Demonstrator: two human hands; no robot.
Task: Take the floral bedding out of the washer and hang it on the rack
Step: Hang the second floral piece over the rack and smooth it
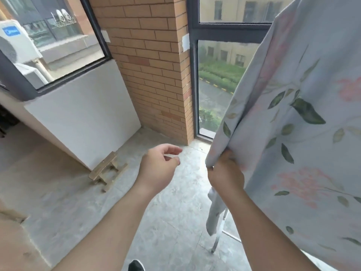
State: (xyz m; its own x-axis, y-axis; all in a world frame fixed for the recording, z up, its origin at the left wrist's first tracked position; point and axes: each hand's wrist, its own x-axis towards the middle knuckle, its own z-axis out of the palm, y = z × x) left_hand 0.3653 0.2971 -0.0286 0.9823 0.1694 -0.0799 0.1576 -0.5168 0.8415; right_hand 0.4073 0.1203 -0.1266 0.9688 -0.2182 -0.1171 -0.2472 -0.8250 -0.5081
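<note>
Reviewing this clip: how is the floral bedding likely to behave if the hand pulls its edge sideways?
Probably floppy: the floral bedding hangs in soft folds and bunches where the right hand grips its edge. It would likely follow the pull without resistance, then swing back. The large hanging area suggests some weight, possibly damp, though wetness cannot be seen. The left hand is open and apart from it.

head cam | forward-down | close on hands | edges probably distorted

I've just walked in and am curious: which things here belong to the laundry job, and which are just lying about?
Part of the job:
floral bedding
right hand, gripping its edge
left hand, open
rack leg

Lying about:
wooden stool
air-conditioner unit
black shoe
</note>
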